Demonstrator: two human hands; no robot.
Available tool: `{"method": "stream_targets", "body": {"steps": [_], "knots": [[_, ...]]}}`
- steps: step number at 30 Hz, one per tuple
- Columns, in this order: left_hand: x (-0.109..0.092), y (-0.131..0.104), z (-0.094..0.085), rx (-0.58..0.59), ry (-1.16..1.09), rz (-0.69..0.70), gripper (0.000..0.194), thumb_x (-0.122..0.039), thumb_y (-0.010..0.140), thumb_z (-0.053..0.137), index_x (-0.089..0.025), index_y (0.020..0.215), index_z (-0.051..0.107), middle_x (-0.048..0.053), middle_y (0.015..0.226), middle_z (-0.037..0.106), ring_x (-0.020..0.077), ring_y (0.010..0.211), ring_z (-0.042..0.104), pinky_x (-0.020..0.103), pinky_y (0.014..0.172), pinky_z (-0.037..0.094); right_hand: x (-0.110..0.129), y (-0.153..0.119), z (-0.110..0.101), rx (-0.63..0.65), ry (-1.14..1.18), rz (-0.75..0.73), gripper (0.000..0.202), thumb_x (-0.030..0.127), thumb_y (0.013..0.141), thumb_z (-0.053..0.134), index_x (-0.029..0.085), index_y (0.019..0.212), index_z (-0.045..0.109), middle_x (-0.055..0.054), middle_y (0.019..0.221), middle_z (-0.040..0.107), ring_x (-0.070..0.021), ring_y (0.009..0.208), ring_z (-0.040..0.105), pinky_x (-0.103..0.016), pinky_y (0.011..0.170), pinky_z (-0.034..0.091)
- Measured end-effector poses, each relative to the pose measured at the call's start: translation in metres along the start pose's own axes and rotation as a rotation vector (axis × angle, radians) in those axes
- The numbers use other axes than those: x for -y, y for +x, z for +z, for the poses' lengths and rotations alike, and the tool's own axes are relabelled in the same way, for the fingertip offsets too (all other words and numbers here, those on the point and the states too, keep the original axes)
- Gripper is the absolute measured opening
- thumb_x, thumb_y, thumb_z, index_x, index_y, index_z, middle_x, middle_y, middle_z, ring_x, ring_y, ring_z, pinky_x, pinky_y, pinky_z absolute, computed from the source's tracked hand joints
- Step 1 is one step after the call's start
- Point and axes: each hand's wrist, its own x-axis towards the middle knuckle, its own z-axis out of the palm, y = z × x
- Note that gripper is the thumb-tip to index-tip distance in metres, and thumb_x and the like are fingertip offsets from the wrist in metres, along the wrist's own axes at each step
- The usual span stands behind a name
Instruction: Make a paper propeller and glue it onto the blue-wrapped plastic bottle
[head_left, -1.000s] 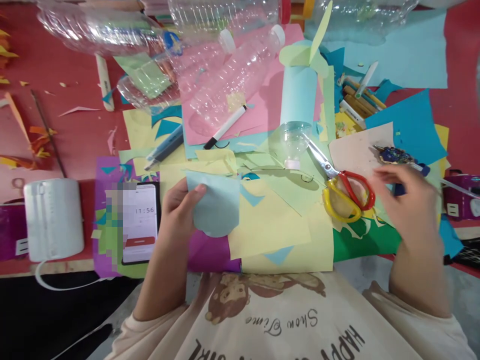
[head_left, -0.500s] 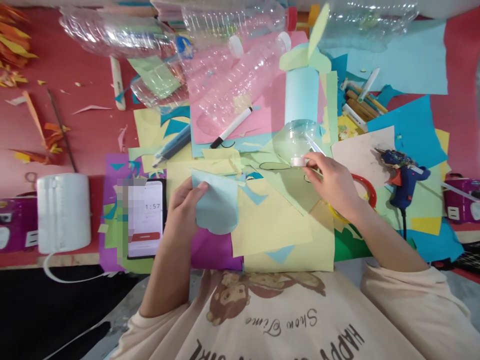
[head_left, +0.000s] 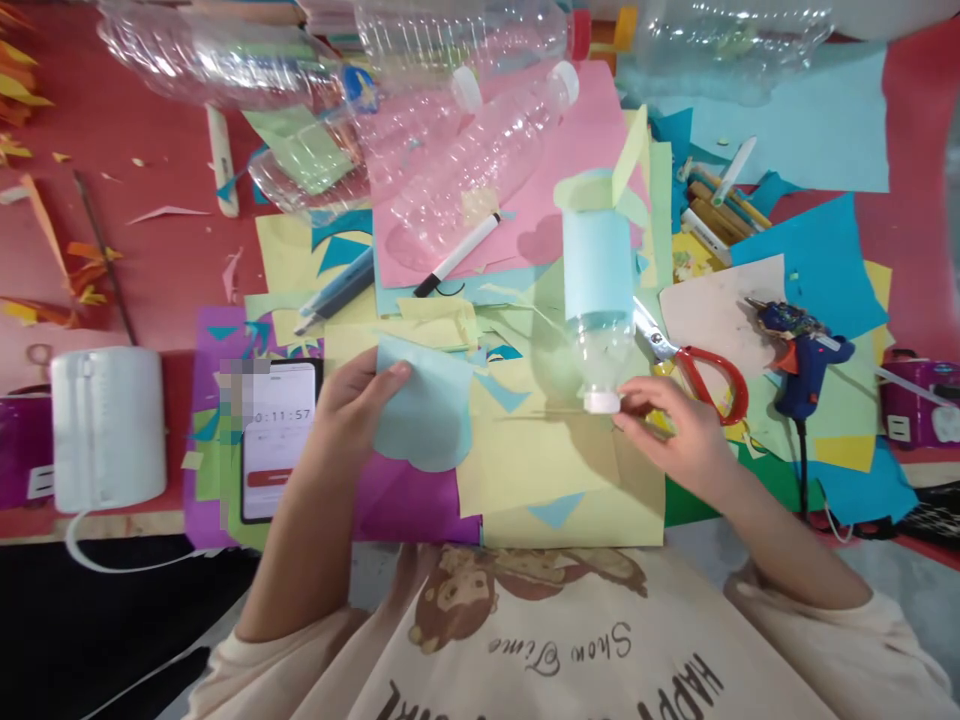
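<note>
My left hand [head_left: 358, 400] pinches a light blue piece of paper [head_left: 424, 410] with a rounded lower edge, thumb on top. With the fingertips of my right hand [head_left: 671, 425] I grip the white cap of a clear plastic bottle [head_left: 600, 345], whose neck points toward me. Light blue paper wraps the bottle's body, and pale green paper pieces [head_left: 592, 190] stick out at its far end. Beside my right hand lie red-handled scissors [head_left: 716, 385], blades partly behind the bottle.
Clear bottles [head_left: 487, 150] lie along the back. A blue hot glue gun [head_left: 806, 370] is at the right, a black-and-white marker [head_left: 461, 255] in the middle. A phone [head_left: 277, 440] and a white case [head_left: 109, 430] sit at the left. Paper sheets [head_left: 555, 450] cover the front.
My right hand has drawn the papered bottle toward me, uncovering more of the scissors. The left hand still holds the blue paper in nearly the same place.
</note>
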Motion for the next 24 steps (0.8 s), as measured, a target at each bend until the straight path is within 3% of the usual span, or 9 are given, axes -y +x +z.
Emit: {"method": "stream_targets", "body": {"steps": [5, 10, 13, 16, 20, 23, 24], "knots": [[-0.016, 0.005, -0.018, 0.001, 0.172, -0.002, 0.023, -0.034, 0.054, 0.078, -0.018, 0.062, 0.064, -0.002, 0.052, 0.059, 0.0115, 0.045, 0.048, 0.02, 0.04, 0.036, 0.009, -0.032, 0.028, 0.088, 0.077, -0.08, 0.027, 0.019, 0.09, 0.052, 0.028, 0.116, 0.052, 0.0, 0.078, 0.07, -0.0161, 0.063, 0.068, -0.028, 0.055, 0.058], [-0.031, 0.014, -0.025, 0.103, 0.22, 0.005, 0.021, -0.027, 0.055, 0.08, -0.016, 0.064, 0.065, 0.0, 0.058, 0.065, 0.0125, 0.05, 0.054, 0.02, 0.043, 0.043, 0.015, -0.036, 0.019, 0.257, -0.031, -0.172, 0.027, 0.03, 0.09, 0.057, 0.027, 0.117, 0.053, 0.0, 0.078, 0.071, -0.0179, 0.061, 0.067, -0.031, 0.049, 0.054], [-0.038, 0.022, -0.02, 0.15, 0.264, -0.038, 0.016, -0.011, 0.06, 0.078, -0.013, 0.061, 0.062, -0.002, 0.05, 0.059, 0.0092, 0.044, 0.052, 0.015, 0.039, 0.038, 0.009, -0.02, 0.008, 0.142, -0.087, -0.208, 0.017, 0.033, 0.09, 0.059, 0.024, 0.104, 0.057, -0.001, 0.078, 0.069, -0.0169, 0.064, 0.065, -0.03, 0.053, 0.054], [-0.049, 0.032, -0.011, 0.203, 0.288, -0.119, 0.011, -0.004, 0.068, 0.071, -0.009, 0.063, 0.063, -0.002, 0.051, 0.059, 0.0083, 0.042, 0.053, 0.013, 0.038, 0.037, -0.002, 0.003, 0.005, -0.069, -0.176, -0.262, 0.016, 0.025, 0.09, 0.057, 0.022, 0.106, 0.058, -0.008, 0.093, 0.068, -0.0211, 0.088, 0.066, -0.037, 0.073, 0.056], [-0.063, 0.049, 0.001, 0.242, 0.348, -0.144, 0.007, -0.004, 0.076, 0.064, -0.007, 0.075, 0.069, -0.001, 0.06, 0.065, 0.008, 0.048, 0.057, 0.014, 0.044, 0.041, -0.01, 0.026, 0.012, -0.053, -0.297, -0.375, 0.031, 0.034, 0.09, 0.057, 0.025, 0.12, 0.053, -0.011, 0.122, 0.062, -0.027, 0.112, 0.059, -0.048, 0.092, 0.051], [-0.066, 0.061, 0.01, 0.363, 0.414, -0.235, 0.01, -0.002, 0.071, 0.068, -0.007, 0.079, 0.072, 0.001, 0.068, 0.069, 0.013, 0.056, 0.061, 0.018, 0.048, 0.043, -0.01, 0.032, 0.02, -0.036, -0.316, -0.453, 0.037, 0.038, 0.09, 0.058, 0.024, 0.123, 0.052, -0.011, 0.124, 0.061, -0.0267, 0.116, 0.057, -0.046, 0.096, 0.051], [-0.066, 0.064, 0.014, 0.33, 0.373, -0.225, 0.014, 0.001, 0.064, 0.073, -0.007, 0.076, 0.071, 0.001, 0.064, 0.067, 0.0139, 0.054, 0.06, 0.018, 0.047, 0.041, -0.01, 0.032, 0.022, -0.039, -0.314, -0.462, 0.038, 0.039, 0.089, 0.059, 0.024, 0.124, 0.051, -0.011, 0.125, 0.06, -0.0267, 0.116, 0.056, -0.046, 0.096, 0.051]]}}
